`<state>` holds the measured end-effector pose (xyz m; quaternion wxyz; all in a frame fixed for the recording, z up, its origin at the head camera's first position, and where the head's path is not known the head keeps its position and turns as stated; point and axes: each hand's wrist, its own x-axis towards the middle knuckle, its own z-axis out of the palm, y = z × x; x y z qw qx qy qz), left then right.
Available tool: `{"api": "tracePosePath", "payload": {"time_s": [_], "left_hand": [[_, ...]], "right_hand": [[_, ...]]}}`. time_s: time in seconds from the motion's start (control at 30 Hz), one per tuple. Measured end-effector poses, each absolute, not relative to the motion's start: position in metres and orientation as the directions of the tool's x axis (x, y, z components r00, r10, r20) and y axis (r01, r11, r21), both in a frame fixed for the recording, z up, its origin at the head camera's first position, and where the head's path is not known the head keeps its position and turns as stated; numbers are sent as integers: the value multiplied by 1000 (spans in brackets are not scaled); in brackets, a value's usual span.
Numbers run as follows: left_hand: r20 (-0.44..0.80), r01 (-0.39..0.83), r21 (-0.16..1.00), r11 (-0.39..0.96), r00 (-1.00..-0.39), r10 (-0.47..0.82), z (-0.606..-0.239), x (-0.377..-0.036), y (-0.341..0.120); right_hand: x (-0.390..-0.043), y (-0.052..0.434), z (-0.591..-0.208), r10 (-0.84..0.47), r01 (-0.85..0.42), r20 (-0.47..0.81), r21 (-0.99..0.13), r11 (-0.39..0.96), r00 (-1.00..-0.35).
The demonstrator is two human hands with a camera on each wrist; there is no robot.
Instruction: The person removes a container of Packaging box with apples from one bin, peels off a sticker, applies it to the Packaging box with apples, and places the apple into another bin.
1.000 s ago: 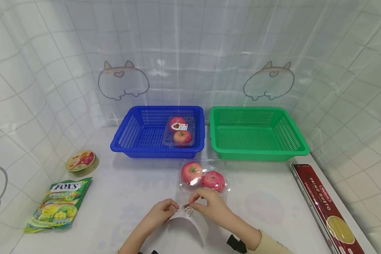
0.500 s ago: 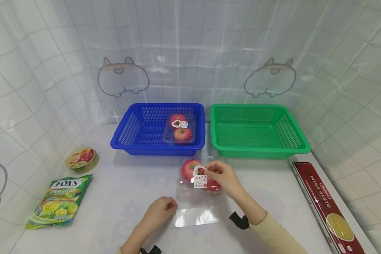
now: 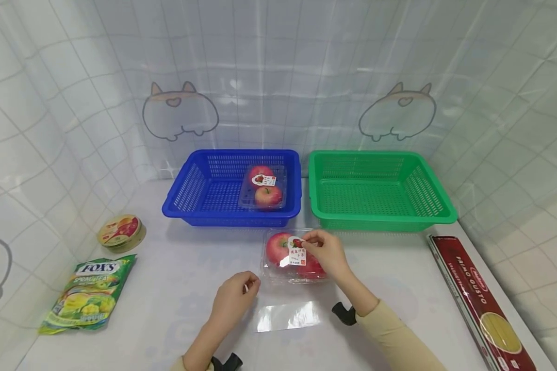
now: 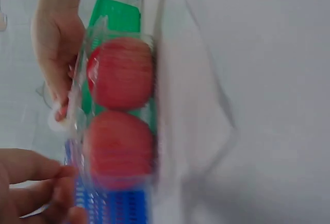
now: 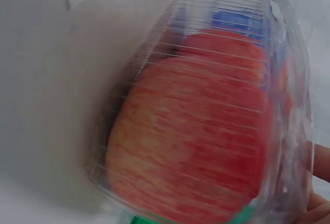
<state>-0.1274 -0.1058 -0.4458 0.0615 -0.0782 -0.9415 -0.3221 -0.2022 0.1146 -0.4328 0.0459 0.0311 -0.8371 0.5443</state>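
Note:
A clear plastic clamshell box with two red apples lies on the table in front of the baskets. Over its lid my right hand pinches a white sticker label printed with a red fruit and writing. In the left wrist view the label shows pale at the right hand's fingertips, right at the lid. My left hand is by the box's near left corner, fingers loosely bent and holding nothing. A shiny backing strip lies flat on the table nearer me.
Behind stand a blue basket, holding another labelled box of apples, and a green basket. At left are a round tin and a green FOX'S candy bag. A red spaghetti box lies along the right edge.
My right hand has peeled the label off its backing and carried it forward over the apple box. The backing now lies on the table. The left hand let go and moved slightly forward.

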Motion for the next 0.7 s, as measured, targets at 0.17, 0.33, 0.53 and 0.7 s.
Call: {"api": "tracePosePath", "payload": {"time_s": [0.17,0.33,0.53,0.7], "left_hand": [[465,397,528,751,-875,135,-440,-140,-87],[559,553,406,728,-780,280,-441,-155,-69],[457,536,325,779,-810,366,-446,-167,-57],[411,503,297,812,-835,367,-448,-172,-55]], "right_hand": [[-201,112,-435,1,-127,142,-888,441,-990],[-199,111,-435,-26,-190,205,-837,513,-978],[-198,110,-441,-27,-262,315,-734,627,-949],[-198,106,-447,-20,-288,406,-610,738,-913]]}}
